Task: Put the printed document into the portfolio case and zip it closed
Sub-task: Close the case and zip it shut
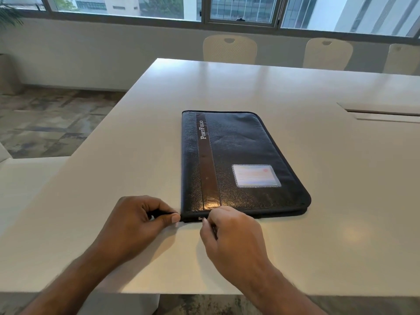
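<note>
Nearly done: we see portfolio case [241, 162] closed flat, left hand [141, 220] pinching its corner, right hand [229, 233] fingers pinching the zip pull [201, 218]; document unseen

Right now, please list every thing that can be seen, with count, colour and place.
case: 1, black with a brown stripe, flat on the table, lid down
card window: 1, clear, on the case's cover
zipper pull: 1, metal, at the case's near edge
table: 1, white, fills the middle
chairs: 3, cream, behind the table
windows: along the far wall
left hand: 1, pinches the case's near left corner
right hand: 1, fingertips at the zipper pull
</note>
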